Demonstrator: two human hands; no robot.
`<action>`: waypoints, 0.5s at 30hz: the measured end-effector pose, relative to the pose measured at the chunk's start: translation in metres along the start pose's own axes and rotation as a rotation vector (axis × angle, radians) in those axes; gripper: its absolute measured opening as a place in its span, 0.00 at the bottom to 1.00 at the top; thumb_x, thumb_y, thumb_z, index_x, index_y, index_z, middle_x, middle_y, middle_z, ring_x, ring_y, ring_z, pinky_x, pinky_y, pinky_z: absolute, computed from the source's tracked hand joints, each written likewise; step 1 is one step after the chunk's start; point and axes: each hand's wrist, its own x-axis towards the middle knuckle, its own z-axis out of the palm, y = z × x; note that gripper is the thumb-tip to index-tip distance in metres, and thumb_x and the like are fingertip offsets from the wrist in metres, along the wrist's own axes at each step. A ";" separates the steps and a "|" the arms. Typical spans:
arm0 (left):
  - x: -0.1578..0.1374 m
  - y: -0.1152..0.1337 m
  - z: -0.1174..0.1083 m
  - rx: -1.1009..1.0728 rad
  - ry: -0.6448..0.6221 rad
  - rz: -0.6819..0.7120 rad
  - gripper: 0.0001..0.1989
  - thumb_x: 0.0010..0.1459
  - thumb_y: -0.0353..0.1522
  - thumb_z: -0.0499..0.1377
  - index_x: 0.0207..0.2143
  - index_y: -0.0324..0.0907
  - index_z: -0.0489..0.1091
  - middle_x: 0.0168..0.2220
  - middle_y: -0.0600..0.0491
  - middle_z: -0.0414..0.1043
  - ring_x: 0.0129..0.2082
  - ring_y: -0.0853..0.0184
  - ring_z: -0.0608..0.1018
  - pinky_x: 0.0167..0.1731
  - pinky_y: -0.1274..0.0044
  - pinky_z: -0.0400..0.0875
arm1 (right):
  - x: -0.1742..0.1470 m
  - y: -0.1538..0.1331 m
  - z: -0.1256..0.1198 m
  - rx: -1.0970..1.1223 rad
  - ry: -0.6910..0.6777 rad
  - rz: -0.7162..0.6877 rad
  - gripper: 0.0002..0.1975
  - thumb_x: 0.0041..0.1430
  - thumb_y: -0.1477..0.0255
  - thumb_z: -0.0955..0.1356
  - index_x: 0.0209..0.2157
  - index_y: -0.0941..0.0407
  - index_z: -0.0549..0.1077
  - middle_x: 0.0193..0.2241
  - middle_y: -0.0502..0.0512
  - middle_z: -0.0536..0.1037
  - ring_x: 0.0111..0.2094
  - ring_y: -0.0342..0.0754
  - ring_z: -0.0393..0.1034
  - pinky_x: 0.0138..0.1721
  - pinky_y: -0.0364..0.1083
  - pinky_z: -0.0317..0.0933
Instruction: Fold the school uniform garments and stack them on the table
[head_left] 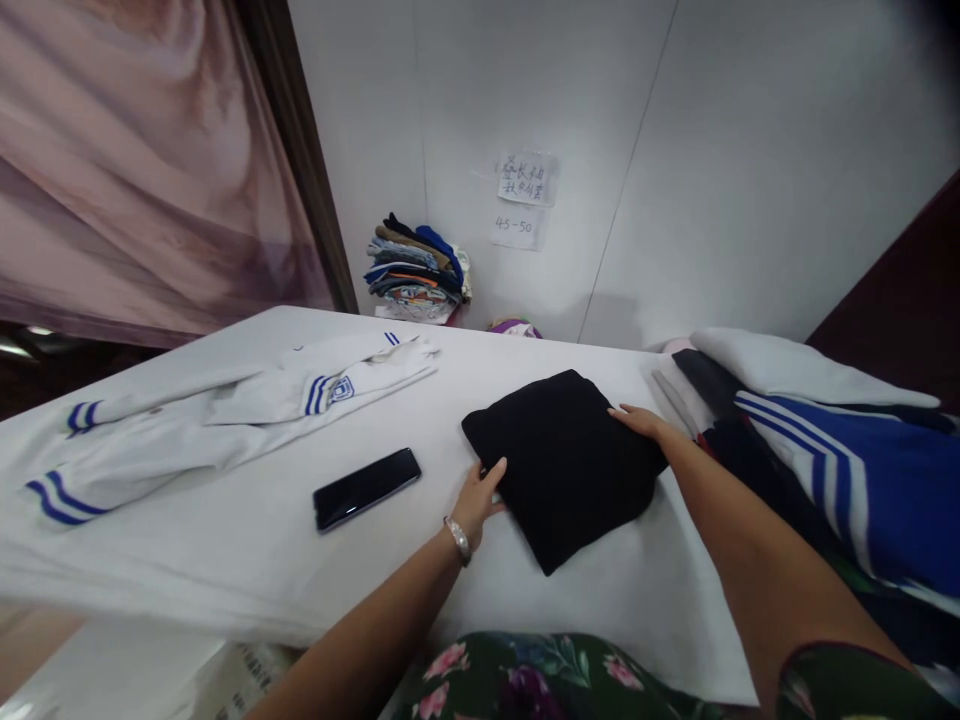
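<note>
From my remote station I see a white table [450, 415]. Across its left, a white, blue-striped garment [255, 400] lies spread, apparently unfolded. Near the middle, a black garment [562, 470] looks mostly folded, its right side uneven. The left hand [478, 502] pinches its left edge; the right hand [639, 420] touches its right, grip hidden: I cannot tell. A phone [367, 488] lies between.

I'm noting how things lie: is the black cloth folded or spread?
Folded: the black cloth is a compact, straight-edged bundle between the left hand and right hand.
</note>
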 end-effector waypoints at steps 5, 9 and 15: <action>0.027 0.028 0.014 -0.032 0.087 0.179 0.26 0.56 0.41 0.61 0.55 0.42 0.65 0.52 0.46 0.73 0.48 0.62 0.77 0.47 0.71 0.74 | -0.041 0.012 -0.002 0.172 -0.107 0.055 0.29 0.57 0.52 0.63 0.47 0.62 0.76 0.45 0.64 0.78 0.47 0.56 0.72 0.50 0.52 0.62; 0.062 0.055 -0.019 0.115 0.232 0.125 0.22 0.56 0.39 0.60 0.51 0.39 0.69 0.48 0.46 0.76 0.47 0.62 0.78 0.45 0.75 0.73 | -0.077 0.009 0.023 0.274 -0.111 0.057 0.30 0.57 0.49 0.62 0.44 0.60 0.76 0.41 0.61 0.80 0.42 0.54 0.74 0.47 0.52 0.65; 0.073 0.055 -0.049 0.299 0.220 0.026 0.27 0.57 0.42 0.58 0.53 0.35 0.67 0.52 0.41 0.72 0.51 0.57 0.75 0.49 0.71 0.70 | -0.091 0.007 0.050 0.151 0.063 0.088 0.28 0.58 0.52 0.61 0.49 0.59 0.73 0.50 0.64 0.74 0.55 0.59 0.65 0.57 0.54 0.55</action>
